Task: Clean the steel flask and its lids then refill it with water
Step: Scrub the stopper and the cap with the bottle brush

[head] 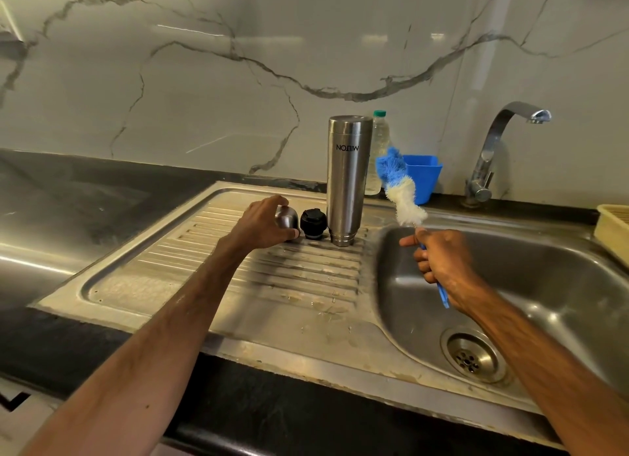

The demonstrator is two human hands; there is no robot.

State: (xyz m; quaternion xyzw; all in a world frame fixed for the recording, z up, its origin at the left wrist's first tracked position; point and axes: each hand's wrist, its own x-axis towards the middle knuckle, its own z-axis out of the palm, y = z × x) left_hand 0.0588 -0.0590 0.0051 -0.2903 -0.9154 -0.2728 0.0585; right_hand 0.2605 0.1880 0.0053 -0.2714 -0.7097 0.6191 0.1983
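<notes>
The steel flask (pixel 347 180) stands upside down on the ribbed drainboard (pixel 258 278), its printed name inverted. Just left of it sits the black inner lid (pixel 313 223). My left hand (pixel 262 225) curls around the steel cup lid (pixel 287 218), which rests on the drainboard beside the black lid. My right hand (pixel 442 261) grips the blue handle of a bottle brush (pixel 400 187) over the sink basin (pixel 531 285); its blue and white bristles point up and away from me, close to the flask's right side.
A curved tap (pixel 493 149) rises behind the basin. A clear plastic bottle (pixel 378 149) and a blue tub (pixel 423 178) stand against the marble wall. A yellow tray (pixel 612 231) sits at the far right. The drain (pixel 471 357) lies at the basin's bottom. Black counter surrounds the sink.
</notes>
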